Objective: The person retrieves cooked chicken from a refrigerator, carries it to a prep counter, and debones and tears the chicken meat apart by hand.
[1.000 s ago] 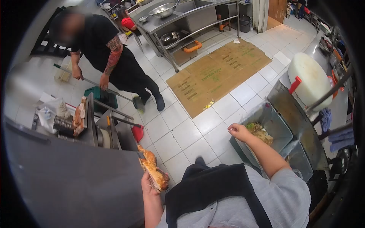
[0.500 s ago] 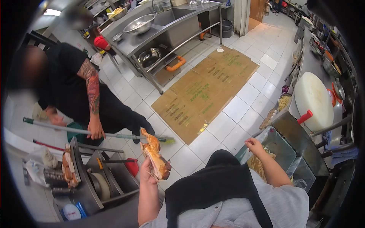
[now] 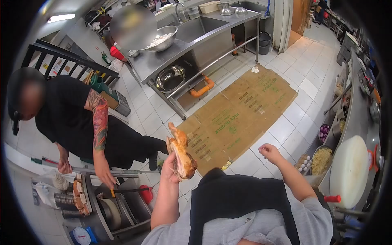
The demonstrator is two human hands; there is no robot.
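Observation:
My left hand (image 3: 170, 168) grips half a roast bird (image 3: 182, 157), holding it up in front of me. Its skin is browned, the pale cut side faces left, and the leg end points up. My right hand (image 3: 270, 153) is raised in the air to the right, apart from any surface. Its fingers are curled together, and nothing shows in them. On the counter at lower left stand more pieces of roast meat (image 3: 81, 196), beside a round pale cutting board (image 3: 109, 213).
A person in black (image 3: 69, 118) stands at left, one hand (image 3: 105, 174) over the lower-left counter. A cardboard sheet (image 3: 237, 118) covers floor tiles ahead. Behind it is a steel sink table (image 3: 163, 61). At right are a round white board (image 3: 349, 173), noodles (image 3: 321, 160) and eggs (image 3: 304, 163).
My view has turned, so the room sits further right and lower. My right hand has moved off from above the bins. The other person's hand now reaches over the counter. My left hand keeps the bird.

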